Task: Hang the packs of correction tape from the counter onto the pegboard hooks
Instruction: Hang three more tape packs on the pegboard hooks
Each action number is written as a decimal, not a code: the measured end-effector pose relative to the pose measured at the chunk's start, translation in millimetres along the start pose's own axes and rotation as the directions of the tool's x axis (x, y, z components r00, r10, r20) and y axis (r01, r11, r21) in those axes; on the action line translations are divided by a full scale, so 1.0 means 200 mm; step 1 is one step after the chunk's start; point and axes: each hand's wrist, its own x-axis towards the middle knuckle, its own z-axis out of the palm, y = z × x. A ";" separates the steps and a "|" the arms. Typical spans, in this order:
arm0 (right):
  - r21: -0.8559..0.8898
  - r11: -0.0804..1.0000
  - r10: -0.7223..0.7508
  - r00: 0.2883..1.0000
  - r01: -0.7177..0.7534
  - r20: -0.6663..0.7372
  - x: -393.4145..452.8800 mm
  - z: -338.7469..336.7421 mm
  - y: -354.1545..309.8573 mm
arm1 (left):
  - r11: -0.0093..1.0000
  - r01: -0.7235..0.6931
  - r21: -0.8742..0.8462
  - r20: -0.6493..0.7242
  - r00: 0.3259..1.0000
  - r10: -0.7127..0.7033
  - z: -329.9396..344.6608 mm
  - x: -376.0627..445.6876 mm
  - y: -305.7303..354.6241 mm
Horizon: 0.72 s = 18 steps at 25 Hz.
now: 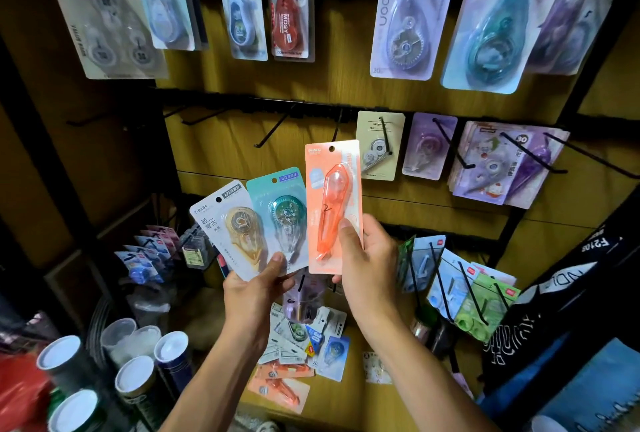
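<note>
Right hand [367, 258] pinches the orange pack [333, 206] by its bottom edge, just under an empty hook [335, 130]. Left hand [256, 289] grips two more packs [256, 223]. Light, stiff card, probably easy to steer low down.

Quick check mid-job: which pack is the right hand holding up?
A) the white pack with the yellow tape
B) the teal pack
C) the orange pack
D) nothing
C: the right hand pinches the orange pack by its lower edge, while the left hand holds the white pack and the teal pack.
</note>
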 end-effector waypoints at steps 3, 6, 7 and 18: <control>-0.012 1.000 0.013 1.000 -0.014 -0.022 0.02 0.00 -0.01 | 1.000 -0.002 0.001 0.012 1.000 0.002 0.00 0.01 0.00; 0.011 1.000 -0.009 1.000 0.009 -0.021 0.01 -0.01 -0.03 | 1.000 -0.011 0.010 0.020 1.000 0.010 0.00 0.02 0.00; 0.021 1.000 -0.013 1.000 0.013 -0.006 0.00 -0.01 -0.03 | 1.000 -0.013 0.014 0.019 1.000 0.013 0.00 0.02 0.00; -0.019 0.919 0.392 0.919 -0.393 -0.040 0.37 0.11 0.06 | 1.000 -0.002 0.008 0.031 1.000 0.002 0.00 0.12 -0.03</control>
